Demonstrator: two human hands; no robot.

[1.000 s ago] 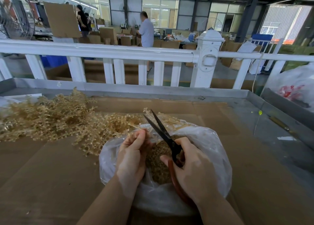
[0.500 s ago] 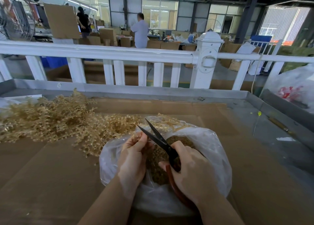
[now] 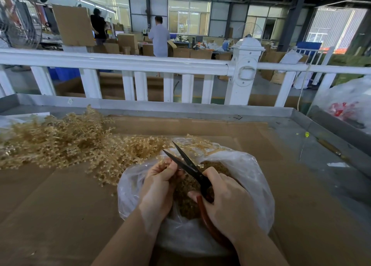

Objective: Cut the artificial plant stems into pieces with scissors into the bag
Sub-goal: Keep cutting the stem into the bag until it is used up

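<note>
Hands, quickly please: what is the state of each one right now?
Left hand: closed, pinching a plant stem over the bag.
Right hand: closed around the scissors, blades apart.

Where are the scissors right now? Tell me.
Head view, lower centre: the scissors are gripped by the right hand over the open plastic bag, blades apart beside the left hand.

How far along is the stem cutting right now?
Done: the clear bag already holds a mound of cut pieces. In hand: the left hand pinches a sprig between the open scissors, gripped by the right hand. Left: a large pile of uncut stems.
</note>
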